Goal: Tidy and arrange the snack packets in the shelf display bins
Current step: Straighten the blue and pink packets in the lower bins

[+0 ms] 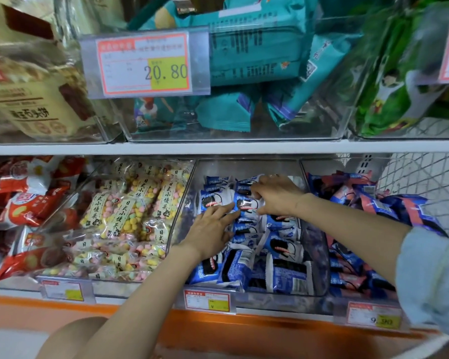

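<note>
A clear display bin (319, 268) on the lower shelf holds several blue-and-white snack packets (283, 246). Both my hands are inside it. My left hand (210, 229) lies flat on the packets at the bin's left side, its straight fingers touching a blue packet (245, 203) at the back. My right hand (275, 194) reaches in from the right and pinches that same packet between thumb and curled fingers. Packets under my hands are partly hidden.
To the left is a bin of pastel ball snack bags (125, 211), then red packets (26, 203). Blue-and-pink packets (373, 203) fill the bin on the right. The upper shelf (218, 147) carries teal packets (244, 55), green bags (399, 73) and a 20.80 price tag (144, 64).
</note>
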Demonstrator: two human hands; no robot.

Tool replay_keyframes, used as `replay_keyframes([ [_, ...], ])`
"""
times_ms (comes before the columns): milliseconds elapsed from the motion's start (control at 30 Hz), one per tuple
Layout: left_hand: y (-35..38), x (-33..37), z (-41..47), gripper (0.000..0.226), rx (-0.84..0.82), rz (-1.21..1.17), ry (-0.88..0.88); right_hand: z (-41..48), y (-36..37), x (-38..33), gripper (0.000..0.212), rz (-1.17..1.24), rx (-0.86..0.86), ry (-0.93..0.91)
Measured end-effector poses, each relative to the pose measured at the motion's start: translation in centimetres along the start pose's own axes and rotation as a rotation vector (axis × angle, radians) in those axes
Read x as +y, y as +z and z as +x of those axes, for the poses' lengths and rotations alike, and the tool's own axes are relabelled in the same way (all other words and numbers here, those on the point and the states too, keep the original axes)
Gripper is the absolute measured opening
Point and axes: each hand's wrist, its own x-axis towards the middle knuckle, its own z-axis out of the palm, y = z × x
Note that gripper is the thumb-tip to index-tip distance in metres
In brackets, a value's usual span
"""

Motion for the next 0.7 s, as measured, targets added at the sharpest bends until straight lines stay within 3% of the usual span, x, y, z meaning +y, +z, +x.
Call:
replay_keyframes([
  [367,-0.5,0.7,0.7,0.053,-0.012,0.050,-0.019,0.3,0.0,0.0,0.036,0.058,0.034,0.044],
  [700,-0.9,0.5,-1.1,0.042,0.044,-0.153,0.019,-5.2,-2.3,-0.3,0.022,0.535,0.011,0.050],
])
